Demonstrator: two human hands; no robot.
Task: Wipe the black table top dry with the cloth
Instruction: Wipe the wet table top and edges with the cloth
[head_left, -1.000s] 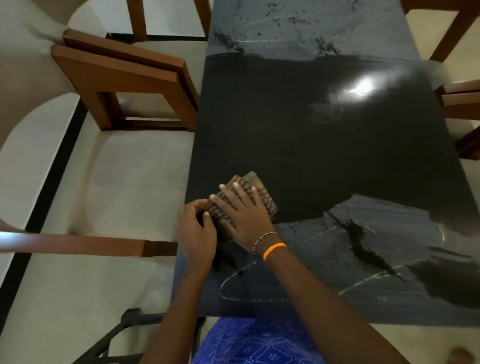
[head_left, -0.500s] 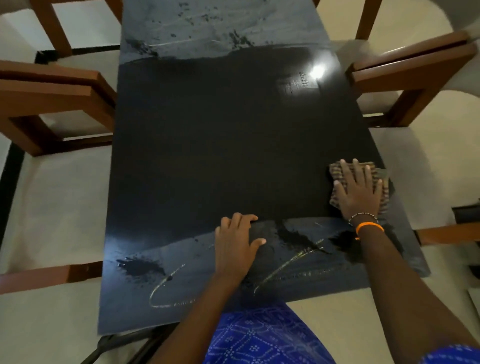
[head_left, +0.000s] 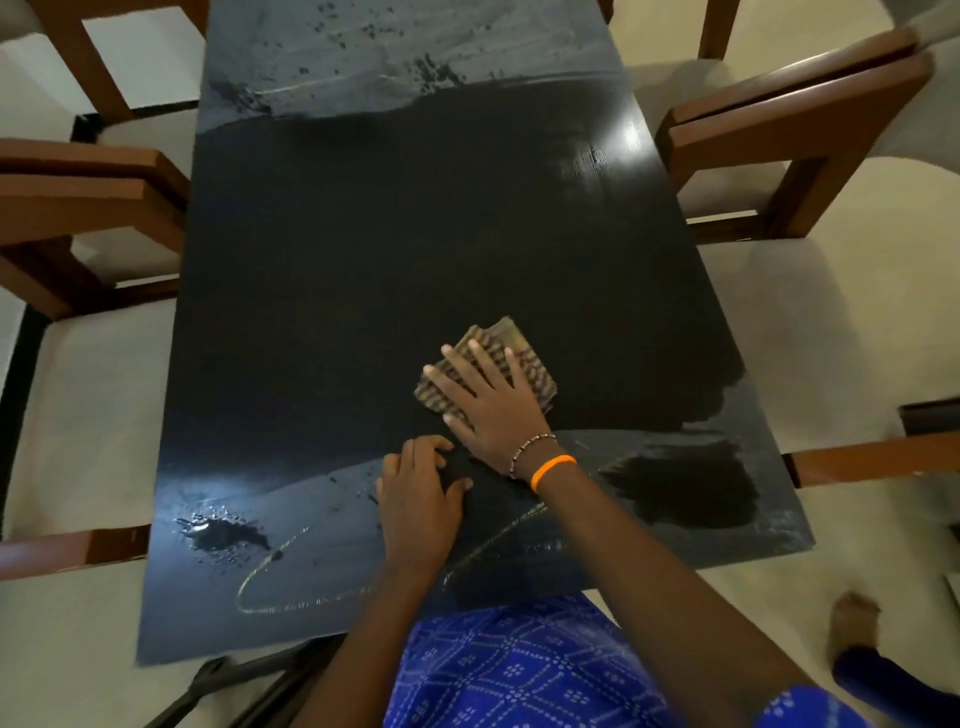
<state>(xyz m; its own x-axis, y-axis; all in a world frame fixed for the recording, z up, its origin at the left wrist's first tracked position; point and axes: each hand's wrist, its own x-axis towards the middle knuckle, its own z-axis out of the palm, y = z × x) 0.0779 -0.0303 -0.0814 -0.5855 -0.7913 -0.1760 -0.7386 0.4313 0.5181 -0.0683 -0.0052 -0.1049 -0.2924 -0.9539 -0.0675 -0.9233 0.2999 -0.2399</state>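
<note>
A long black table top (head_left: 395, 270) runs away from the viewer over a pale floor, with brown wooden chairs (head_left: 789, 130) drawn up along both long edges. The right hand (head_left: 488, 402) lies flat with its fingers straight and spread, pressing down on a folded striped cloth (head_left: 519, 353) that sits a little right of the middle of the table, nearer the near edge than the far one; the cloth's far corner sticks out beyond the fingertips. An orange band (head_left: 553, 470) and a thin beaded bracelet (head_left: 530, 449) circle that wrist. The left hand (head_left: 421, 499) rests on the bare table just beside the right wrist, toward the near edge, fingers bent loosely at the knuckles and holding nothing. Around the hands the wide middle of the table looks matt and dark, while a greyish wet film covers the strip along the near edge and another along the far edge. A small shining puddle (head_left: 223, 535) lies near the near left corner, and thin curved streaks cross the near strip; whether these are water or scratches is hard to tell. A blue patterned garment (head_left: 519, 670) shows below the near edge.
</note>
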